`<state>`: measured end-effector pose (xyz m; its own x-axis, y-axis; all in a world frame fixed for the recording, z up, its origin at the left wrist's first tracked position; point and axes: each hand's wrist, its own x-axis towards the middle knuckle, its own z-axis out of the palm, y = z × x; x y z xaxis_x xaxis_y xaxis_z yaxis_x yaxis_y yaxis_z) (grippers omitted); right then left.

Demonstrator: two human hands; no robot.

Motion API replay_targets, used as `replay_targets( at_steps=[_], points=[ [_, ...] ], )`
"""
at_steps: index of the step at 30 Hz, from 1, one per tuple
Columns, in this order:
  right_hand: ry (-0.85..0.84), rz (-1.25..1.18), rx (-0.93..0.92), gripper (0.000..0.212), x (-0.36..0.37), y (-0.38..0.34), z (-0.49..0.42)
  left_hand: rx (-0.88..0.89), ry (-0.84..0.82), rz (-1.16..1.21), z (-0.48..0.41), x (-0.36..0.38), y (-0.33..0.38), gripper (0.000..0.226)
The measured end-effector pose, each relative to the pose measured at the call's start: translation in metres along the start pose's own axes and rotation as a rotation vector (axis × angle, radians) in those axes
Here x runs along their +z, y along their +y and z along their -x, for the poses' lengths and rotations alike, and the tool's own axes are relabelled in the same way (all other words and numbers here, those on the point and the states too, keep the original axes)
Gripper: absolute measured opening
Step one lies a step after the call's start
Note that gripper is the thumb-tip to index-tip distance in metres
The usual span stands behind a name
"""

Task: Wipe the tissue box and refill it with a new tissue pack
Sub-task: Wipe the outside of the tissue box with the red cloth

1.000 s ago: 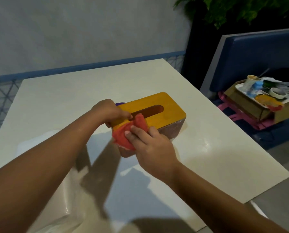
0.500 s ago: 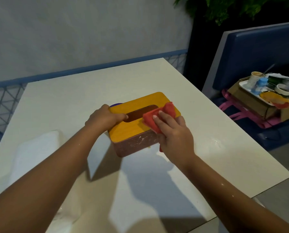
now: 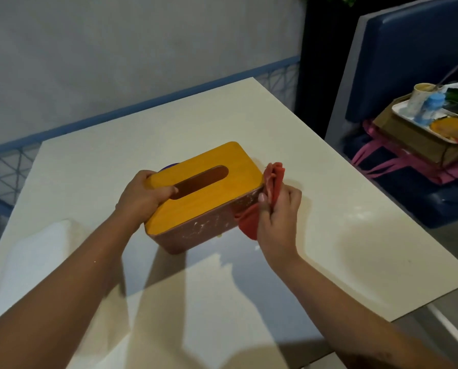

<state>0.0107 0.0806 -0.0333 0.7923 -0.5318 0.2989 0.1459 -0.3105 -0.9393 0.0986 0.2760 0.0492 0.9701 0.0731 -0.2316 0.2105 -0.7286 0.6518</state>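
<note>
The tissue box (image 3: 209,198) has a yellow wooden lid with an oval slot and brown sides flecked with white dirt; it sits mid-table. My left hand (image 3: 140,195) grips its left end, thumb at the slot's edge. My right hand (image 3: 278,217) holds a red cloth (image 3: 273,182) bunched against the box's right end, at the near right corner. A white tissue pack (image 3: 31,262) lies on the table at the left, partly behind my left forearm.
The cream table (image 3: 342,235) ends close on the right and near side. Past it stands a blue seat (image 3: 408,62) with a cardboard box (image 3: 414,139) carrying a tray of cups and tape, over pink bag straps. A small purple thing peeks out behind the tissue box.
My right hand has swept the red cloth from the lid's near left corner across the top to the box's right end. My left hand keeps its grip on the left end.
</note>
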Motion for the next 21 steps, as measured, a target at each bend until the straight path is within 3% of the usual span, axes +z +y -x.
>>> replay_targets(
  at_steps=[4,8,12,15,21],
  points=[
    [0.027,-0.110,0.171,0.025,0.008,-0.006,0.006,0.037,0.007,0.015,-0.008,0.004,-0.007,0.057],
    [0.057,-0.118,0.304,0.013,0.017,-0.018,0.020,0.071,0.004,0.011,-0.012,0.003,-0.010,0.057],
    [0.023,-0.024,0.337,0.020,0.037,-0.023,0.054,0.137,-0.017,0.009,-0.013,0.002,-0.014,0.057],
    [-0.030,-0.021,0.348,0.031,0.053,-0.027,0.071,0.153,0.000,0.003,-0.014,0.001,-0.015,0.071],
    [0.197,0.051,0.378,0.044,0.045,-0.020,0.035,0.204,0.029,-0.053,-0.020,-0.001,-0.018,0.079]
  ],
)
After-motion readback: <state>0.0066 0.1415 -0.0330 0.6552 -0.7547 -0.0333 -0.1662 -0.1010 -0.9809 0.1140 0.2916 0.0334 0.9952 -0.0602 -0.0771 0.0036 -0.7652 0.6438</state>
